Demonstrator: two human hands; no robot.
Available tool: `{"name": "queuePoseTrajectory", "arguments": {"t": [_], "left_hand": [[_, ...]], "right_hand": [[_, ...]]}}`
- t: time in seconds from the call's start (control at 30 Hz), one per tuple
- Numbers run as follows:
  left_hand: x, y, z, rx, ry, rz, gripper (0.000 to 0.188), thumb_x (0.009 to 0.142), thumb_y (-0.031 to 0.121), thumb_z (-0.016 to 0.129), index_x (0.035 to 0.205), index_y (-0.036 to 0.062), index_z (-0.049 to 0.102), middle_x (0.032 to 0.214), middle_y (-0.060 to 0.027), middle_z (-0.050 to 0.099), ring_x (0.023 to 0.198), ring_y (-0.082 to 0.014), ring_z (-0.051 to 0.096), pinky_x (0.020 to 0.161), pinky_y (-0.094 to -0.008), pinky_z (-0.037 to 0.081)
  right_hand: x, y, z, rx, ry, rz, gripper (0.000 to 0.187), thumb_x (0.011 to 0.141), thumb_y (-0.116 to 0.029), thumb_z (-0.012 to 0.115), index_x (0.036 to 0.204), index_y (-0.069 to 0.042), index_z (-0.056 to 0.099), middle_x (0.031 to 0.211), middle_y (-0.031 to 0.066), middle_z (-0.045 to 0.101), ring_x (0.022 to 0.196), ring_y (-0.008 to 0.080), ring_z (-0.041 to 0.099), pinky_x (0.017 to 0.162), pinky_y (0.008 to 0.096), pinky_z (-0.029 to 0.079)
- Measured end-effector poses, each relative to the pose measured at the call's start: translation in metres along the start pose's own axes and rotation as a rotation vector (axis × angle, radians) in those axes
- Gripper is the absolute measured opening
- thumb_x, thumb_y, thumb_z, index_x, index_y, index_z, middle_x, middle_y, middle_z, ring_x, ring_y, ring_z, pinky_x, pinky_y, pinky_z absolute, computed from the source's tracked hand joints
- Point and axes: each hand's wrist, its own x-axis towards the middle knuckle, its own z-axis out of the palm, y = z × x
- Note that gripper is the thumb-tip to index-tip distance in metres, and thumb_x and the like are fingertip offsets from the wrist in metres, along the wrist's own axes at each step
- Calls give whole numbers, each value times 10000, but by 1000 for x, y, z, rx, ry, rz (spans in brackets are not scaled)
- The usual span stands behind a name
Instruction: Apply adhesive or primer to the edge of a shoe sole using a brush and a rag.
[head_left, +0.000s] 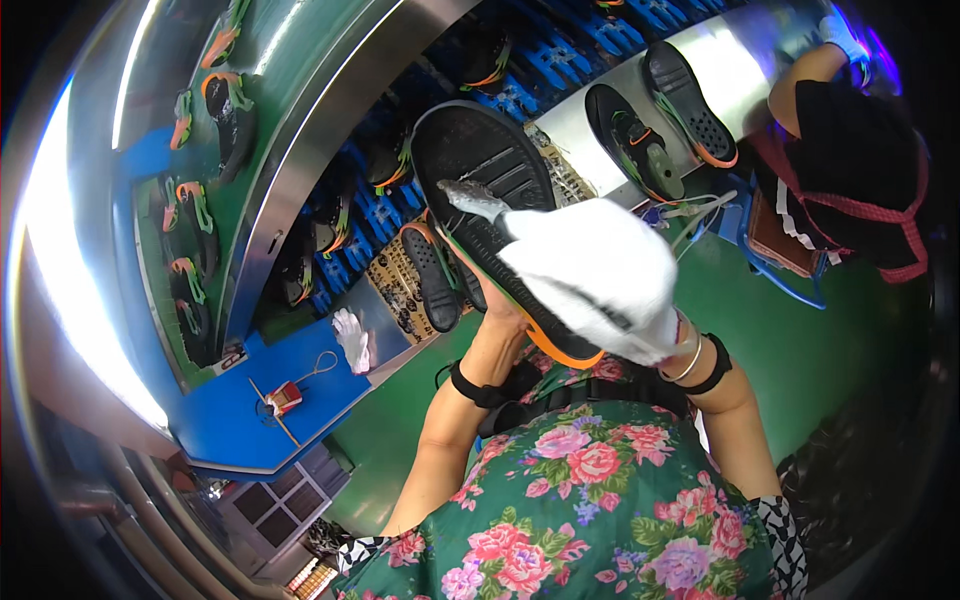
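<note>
A large black shoe sole (480, 130) with an orange and green rim is held up in front of my chest, its ribbed inner face turned up. My bare left hand (503, 308) grips it from beneath, its fingers mostly hidden behind the sole. Over the same sole, my right hand (600, 270) wears a white glove and is closed on a brush. The brush's greyish bristle tip (474, 198) lies against the inner face of the sole, and its handle is covered by the glove.
Another sole (432, 280) lies on a patterned board ahead. A shoe upper (632, 140) and a sole (688, 100) rest on the metal ledge. Blue racks (550, 60) carry shoe parts. A white glove (352, 340) lies on the blue table (230, 410). A co-worker (850, 150) sits at right.
</note>
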Motion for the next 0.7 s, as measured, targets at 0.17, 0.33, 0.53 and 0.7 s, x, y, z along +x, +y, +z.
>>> {"name": "queuePoseTrajectory", "arguments": {"t": [0.17,0.33,0.53,0.7], "left_hand": [[2,-1,-3,-2,-5,-19,1155,815,976,265,1526,82,441,1411,-157,592,1255,-304,609,1097,-463,482],[7,5,-14,37,101,78,1176,801,986,269,1523,73,441,1406,-165,594,1251,-307,612,1095,-465,483],[2,2,-41,46,45,29,1202,785,999,274,1520,62,441,1401,-175,596,1246,-311,615,1093,-468,485],[12,23,22,-127,-190,-12,1306,679,1067,270,1355,-19,535,1166,-203,678,1024,-310,701,897,-435,592]], "right_hand": [[-7,1,9,17,-12,-84,293,792,-47,778,1084,-34,780,1071,128,767,916,283,726,775,390,584],[-9,12,2,-56,30,-66,338,784,-37,760,1122,-53,773,1115,144,757,936,282,724,780,390,583],[-6,3,-1,225,-89,53,264,811,-80,782,1074,-54,787,1072,141,766,925,286,724,805,392,585],[-18,10,2,-40,-115,-77,336,841,-57,755,1175,-85,760,1132,121,757,941,270,721,806,372,586]]}}
